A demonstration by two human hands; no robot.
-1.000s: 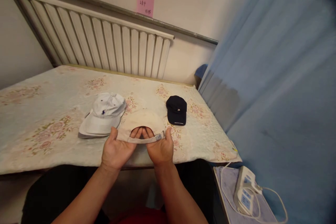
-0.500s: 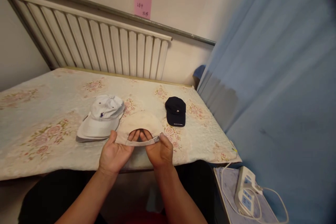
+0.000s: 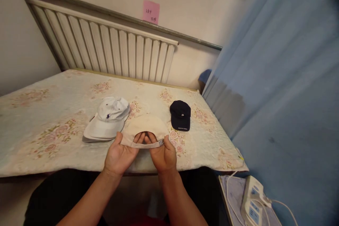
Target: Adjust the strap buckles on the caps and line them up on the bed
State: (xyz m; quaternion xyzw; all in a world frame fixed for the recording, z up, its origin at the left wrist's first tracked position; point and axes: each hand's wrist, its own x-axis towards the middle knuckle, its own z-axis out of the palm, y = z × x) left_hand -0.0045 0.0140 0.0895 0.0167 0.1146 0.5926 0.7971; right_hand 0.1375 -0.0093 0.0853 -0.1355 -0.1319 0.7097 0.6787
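Observation:
A cream baseball cap (image 3: 147, 123) is held between both hands above the near edge of the bed, its back strap and opening toward me. My left hand (image 3: 119, 155) grips the strap's left end, thumb outside and fingers inside the cap. On the right end, near a small metal buckle, my right hand (image 3: 164, 153) holds it the same way. Fingers of both hands show through the back opening. Left of the held cap lies a white cap (image 3: 113, 110) with a dark logo, seemingly on top of another brim. A black cap (image 3: 180, 114) lies to the right, brim toward me.
A floral sheet (image 3: 66, 109) covers the bed. Behind it are a white radiator (image 3: 106, 44) and a pink note (image 3: 151, 12) on the wall. A blue curtain (image 3: 278, 77) hangs at right, above a power strip (image 3: 253, 201) with white cables on a small stand.
The view has shifted a little, so the scene sits slightly further right. Both hands keep the same hold on the cream cap; the other caps stay in place.

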